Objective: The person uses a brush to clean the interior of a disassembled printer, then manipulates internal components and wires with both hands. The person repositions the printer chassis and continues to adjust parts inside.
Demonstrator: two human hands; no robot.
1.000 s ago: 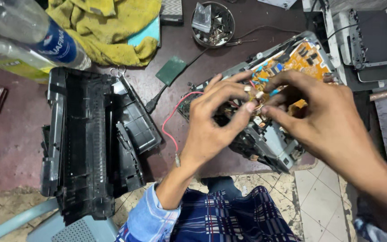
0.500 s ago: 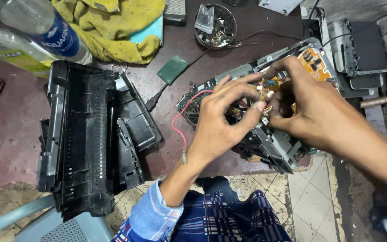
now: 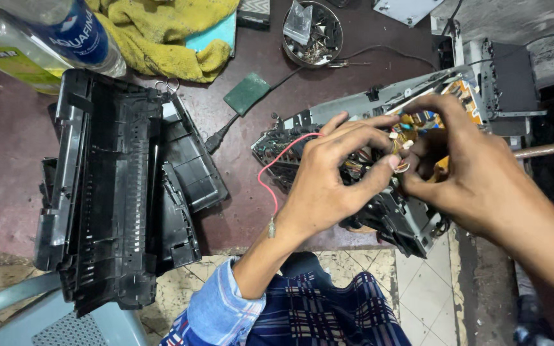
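A: What are the fingers on?

B: Both sets pinch small white connectors and thin wires over the orange circuit board [image 3: 432,122]. My left hand [image 3: 328,186] curls in, thumb and forefinger closed on a plug; my right hand [image 3: 469,173] meets it from the other side, fingertips closed on the same cluster.

A: Why that grip?

B: My guess – the parts are tiny and need two-sided pinching. The printer chassis [image 3: 379,192] is tilted on the table edge, which probably exposes the board. A red wire [image 3: 277,166] loops out under my left wrist.

A: Surroundings?

B: Black plastic housing [image 3: 110,192] lies well apart on the left. Beyond it are a yellow cloth [image 3: 168,32], a bottle [image 3: 65,32] and a bowl of small parts [image 3: 312,32].

A: Unclear?

B: Exact connector is hidden by fingers – I can't tell whether it's seated or free. The chassis's lower side is hidden.
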